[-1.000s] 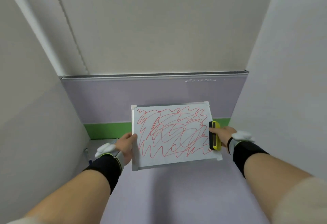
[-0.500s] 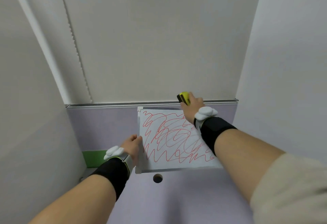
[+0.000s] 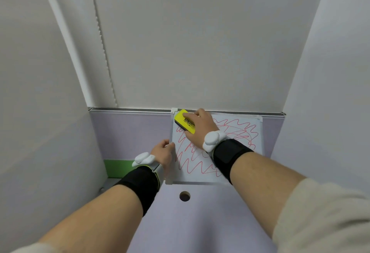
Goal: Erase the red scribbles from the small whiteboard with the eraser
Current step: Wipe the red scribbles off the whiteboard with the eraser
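The small whiteboard (image 3: 254, 132) is propped against the lilac partition, its face covered in red scribbles (image 3: 192, 160). My left hand (image 3: 163, 153) grips its left edge about halfway up. My right hand (image 3: 197, 128) presses the yellow eraser (image 3: 184, 123) flat on the board's top left corner, fingers over its back. My right forearm crosses the board's lower right part and hides some of the scribbles.
A lilac desk surface (image 3: 200, 222) with a round cable hole (image 3: 184, 196) lies just below the board. White walls close in on both sides. A green strip (image 3: 114, 167) shows at the lower left of the partition.
My right hand has carried the eraser from the board's right edge up and across to its top left corner. The board has moved back against the partition; my left hand still holds its left edge.
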{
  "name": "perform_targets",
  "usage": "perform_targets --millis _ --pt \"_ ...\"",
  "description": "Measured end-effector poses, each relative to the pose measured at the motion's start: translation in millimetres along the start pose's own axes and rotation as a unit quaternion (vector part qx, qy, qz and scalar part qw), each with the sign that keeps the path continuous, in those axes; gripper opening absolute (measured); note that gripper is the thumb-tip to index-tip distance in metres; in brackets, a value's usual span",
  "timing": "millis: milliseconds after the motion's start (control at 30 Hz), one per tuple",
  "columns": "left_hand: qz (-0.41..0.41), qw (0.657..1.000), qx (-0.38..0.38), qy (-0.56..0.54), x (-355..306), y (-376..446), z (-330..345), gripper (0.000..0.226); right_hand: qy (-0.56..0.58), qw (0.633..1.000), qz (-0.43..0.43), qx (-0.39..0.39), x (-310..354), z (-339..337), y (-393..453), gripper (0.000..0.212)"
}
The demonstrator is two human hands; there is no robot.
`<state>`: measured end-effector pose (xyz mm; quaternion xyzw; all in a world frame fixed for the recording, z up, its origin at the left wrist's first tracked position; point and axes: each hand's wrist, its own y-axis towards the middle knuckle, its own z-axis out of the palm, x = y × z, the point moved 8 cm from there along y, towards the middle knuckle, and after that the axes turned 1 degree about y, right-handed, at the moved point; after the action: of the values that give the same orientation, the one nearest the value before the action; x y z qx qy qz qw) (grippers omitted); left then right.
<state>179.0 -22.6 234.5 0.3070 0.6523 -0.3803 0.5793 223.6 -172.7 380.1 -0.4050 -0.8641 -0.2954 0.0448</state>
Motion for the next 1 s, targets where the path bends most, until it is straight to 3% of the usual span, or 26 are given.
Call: perform_targets --millis 167,333,467,633,767,933,1000 --pt "0.003 1.0 0.004 0.019 -1 4 -2 0.022 -0.012 0.999 0.023 -0.028 -14 -5 5 0.06" --pt "0.011 1.0 -0.011 -0.001 -3 5 2 0.016 -0.015 0.999 -0.041 0.011 1 10 3 0.058" --pt "0.015 1.0 -0.007 0.004 -5 7 4 0.017 -0.014 0.999 0.03 -0.038 -22 -8 10 0.06" --pt "0.031 0.999 -0.021 0.019 -11 5 5 0.014 -0.023 0.998 -0.062 0.013 5 10 6 0.058" --pt "0.012 0.999 -0.008 0.029 -10 4 4 0.023 -0.015 0.999 0.016 -0.04 -19 -7 14 0.06" --pt "0.029 0.999 -0.003 0.043 -17 2 4 0.024 -0.024 0.997 -0.07 0.016 3 8 9 0.062" --pt "0.02 0.999 -0.002 0.042 -17 3 2 0.025 -0.024 0.999 -0.038 -0.009 -7 -1 14 0.06"
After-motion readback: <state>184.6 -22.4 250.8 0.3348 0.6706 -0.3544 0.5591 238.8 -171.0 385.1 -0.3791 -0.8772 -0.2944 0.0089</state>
